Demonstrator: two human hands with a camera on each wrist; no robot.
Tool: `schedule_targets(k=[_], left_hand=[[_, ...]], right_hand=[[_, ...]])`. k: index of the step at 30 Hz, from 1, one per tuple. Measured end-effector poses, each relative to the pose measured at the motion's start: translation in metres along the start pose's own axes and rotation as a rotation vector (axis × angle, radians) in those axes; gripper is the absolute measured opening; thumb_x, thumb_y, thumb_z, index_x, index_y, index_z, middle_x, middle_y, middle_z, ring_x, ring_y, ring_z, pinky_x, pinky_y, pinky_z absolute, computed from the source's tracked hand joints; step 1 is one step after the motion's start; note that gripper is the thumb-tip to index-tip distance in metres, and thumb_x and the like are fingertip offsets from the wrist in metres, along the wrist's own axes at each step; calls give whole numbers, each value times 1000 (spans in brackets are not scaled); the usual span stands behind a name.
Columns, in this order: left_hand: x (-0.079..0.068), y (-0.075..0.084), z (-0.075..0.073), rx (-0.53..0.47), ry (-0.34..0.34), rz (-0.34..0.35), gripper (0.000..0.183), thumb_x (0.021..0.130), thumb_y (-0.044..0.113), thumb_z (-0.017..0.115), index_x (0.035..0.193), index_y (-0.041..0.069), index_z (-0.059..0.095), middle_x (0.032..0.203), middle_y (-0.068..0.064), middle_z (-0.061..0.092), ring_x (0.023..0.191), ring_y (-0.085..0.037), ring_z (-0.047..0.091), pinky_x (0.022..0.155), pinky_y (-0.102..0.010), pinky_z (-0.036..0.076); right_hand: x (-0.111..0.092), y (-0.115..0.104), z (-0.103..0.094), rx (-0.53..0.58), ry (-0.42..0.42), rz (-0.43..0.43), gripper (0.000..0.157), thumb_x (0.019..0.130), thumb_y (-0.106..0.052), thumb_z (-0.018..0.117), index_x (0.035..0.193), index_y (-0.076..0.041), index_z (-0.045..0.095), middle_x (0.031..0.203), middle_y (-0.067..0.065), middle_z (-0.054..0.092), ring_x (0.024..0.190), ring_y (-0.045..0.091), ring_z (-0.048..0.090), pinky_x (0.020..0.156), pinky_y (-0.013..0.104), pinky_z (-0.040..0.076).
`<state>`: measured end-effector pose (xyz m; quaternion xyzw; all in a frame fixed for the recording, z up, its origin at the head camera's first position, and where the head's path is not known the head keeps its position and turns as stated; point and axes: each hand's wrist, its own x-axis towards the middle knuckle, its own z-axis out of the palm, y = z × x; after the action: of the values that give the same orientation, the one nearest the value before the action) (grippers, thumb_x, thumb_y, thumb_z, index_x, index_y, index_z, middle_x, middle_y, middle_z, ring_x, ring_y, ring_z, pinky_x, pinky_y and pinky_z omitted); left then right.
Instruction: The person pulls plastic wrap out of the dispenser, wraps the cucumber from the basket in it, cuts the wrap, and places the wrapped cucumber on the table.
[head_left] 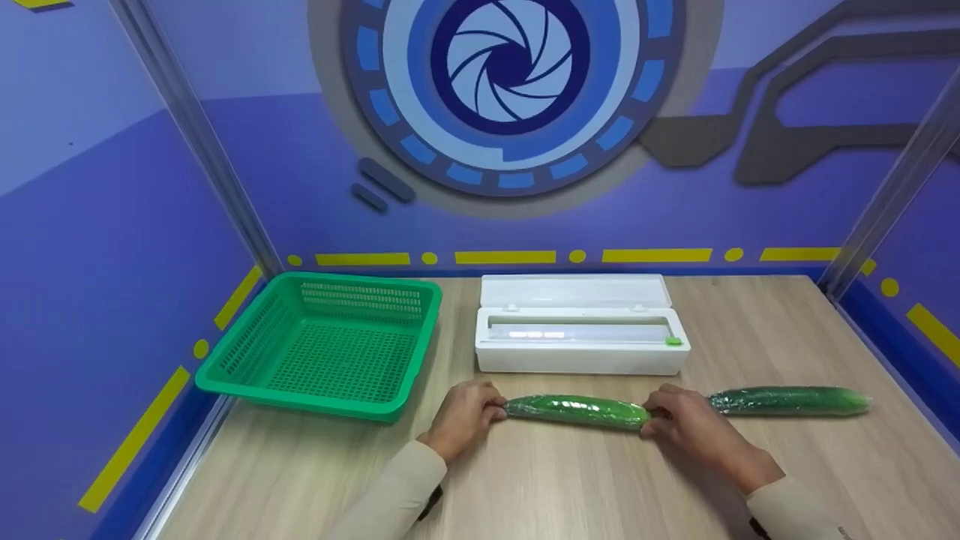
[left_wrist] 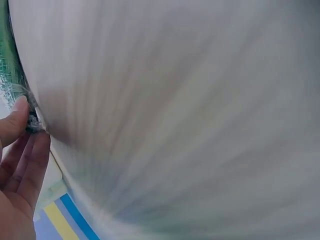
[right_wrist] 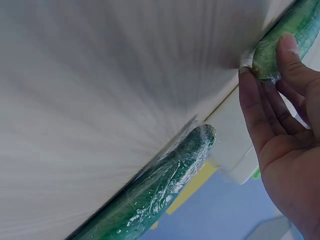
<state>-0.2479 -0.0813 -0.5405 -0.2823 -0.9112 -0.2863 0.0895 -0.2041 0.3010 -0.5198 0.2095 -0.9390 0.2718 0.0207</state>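
Note:
A cucumber in clear plastic wrap (head_left: 574,410) lies crosswise on the table between my two hands. My left hand (head_left: 466,418) pinches the twisted wrap at its left end; the left wrist view shows thumb and fingertips on the bunched film (left_wrist: 33,120). At the lighter right end, my right hand (head_left: 694,426) holds the tip between thumb and fingers, as the right wrist view shows too. A second wrapped cucumber (head_left: 791,400) rests on the table just beyond my right hand, its near end (right_wrist: 192,145) close by in the right wrist view.
Behind the hands stands a white cling film dispenser (head_left: 581,360) with its lid raised and a green slider (head_left: 673,341) at the right. A green plastic basket (head_left: 397,409) sits at the left. Printed panels (head_left: 420,225) enclose the wooden table (head_left: 555,487) at the back and sides.

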Motion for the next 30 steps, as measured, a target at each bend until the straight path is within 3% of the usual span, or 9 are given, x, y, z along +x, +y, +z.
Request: schedule_targets(k=[6, 17, 26, 30], left_hand=[[3, 6, -3, -8, -45, -23, 6, 88, 12, 88, 90, 8, 84, 84, 5, 72, 81, -6, 67, 74, -24, 56], [5, 19, 0, -83, -117, -1, 11, 82, 12, 92, 89, 8, 86, 83, 4, 76, 78, -3, 68, 71, -20, 55], [11, 34, 9, -127, -169, -28, 8, 84, 13, 91, 90, 10, 86, 84, 7, 77, 79, 1, 67, 72, -18, 53], [13, 42, 16, -119, -164, -1, 9, 84, 15, 92, 90, 11, 86, 84, 8, 77, 79, 2, 66, 73, -17, 53]], right_hand=[[-5, 3, -3, -28, 9, -38, 19, 86, -19, 88, 99, -12, 76, 90, -12, 60, 80, 3, 56, 71, 31, 54], [-15, 14, -13, -75, -20, -106, 18, 86, -17, 88, 99, -11, 76, 91, -9, 71, 80, 4, 62, 70, 35, 56], [-32, 23, -25, -101, -61, -51, 16, 90, -20, 86, 102, -17, 76, 94, -13, 70, 82, 2, 61, 73, 35, 57], [-41, 27, -30, -116, -82, 4, 22, 88, -20, 87, 107, -14, 77, 98, -9, 73, 87, 7, 66, 78, 39, 60]])
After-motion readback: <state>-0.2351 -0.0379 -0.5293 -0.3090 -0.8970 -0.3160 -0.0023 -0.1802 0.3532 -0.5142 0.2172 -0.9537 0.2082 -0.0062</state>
